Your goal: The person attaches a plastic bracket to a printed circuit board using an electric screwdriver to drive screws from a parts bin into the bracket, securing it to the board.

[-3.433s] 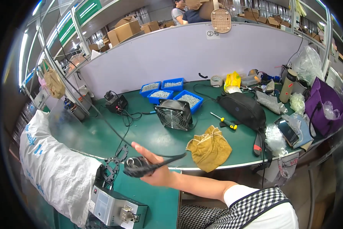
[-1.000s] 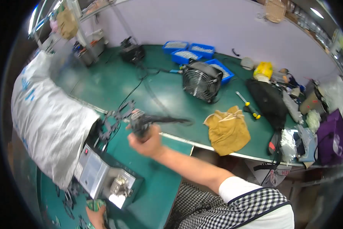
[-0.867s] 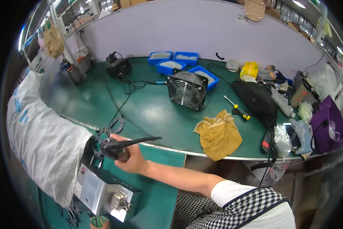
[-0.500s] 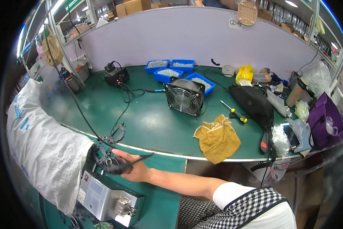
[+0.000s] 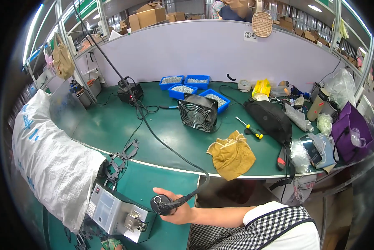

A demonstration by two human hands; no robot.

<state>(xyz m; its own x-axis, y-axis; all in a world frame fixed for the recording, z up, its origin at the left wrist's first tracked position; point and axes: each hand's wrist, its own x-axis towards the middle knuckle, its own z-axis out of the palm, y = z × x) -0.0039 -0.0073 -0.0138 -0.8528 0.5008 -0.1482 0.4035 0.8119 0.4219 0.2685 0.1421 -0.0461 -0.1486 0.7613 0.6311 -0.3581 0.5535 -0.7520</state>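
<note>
Fingers of the right hand are curled tight around a black corded tool, low over the green table and just right of the grey control box — its black cable runs up and away across the table toward the fan. The left hand is out of view, so its state cannot be told.

Taking the black fan as the landmark: far to its left one large white woven sack with blue print lies draped over the table edge, and above that a tan bag hangs from a post. Between the sack and the fan a cluster of flat black gasket-like parts lies on the table. Up left of the fan stands one small black power unit. Just behind the fan are three blue bins of small pale parts. High behind it, brown cardboard boxes sit on top of the white partition, with one small round-marked label on the partition itself. Below right of the fan lies one mustard cloth; right of the fan are a screwdriver with a yellow-and-black handle, one black pouch, a yellow package and — far right — one purple bag.
</note>
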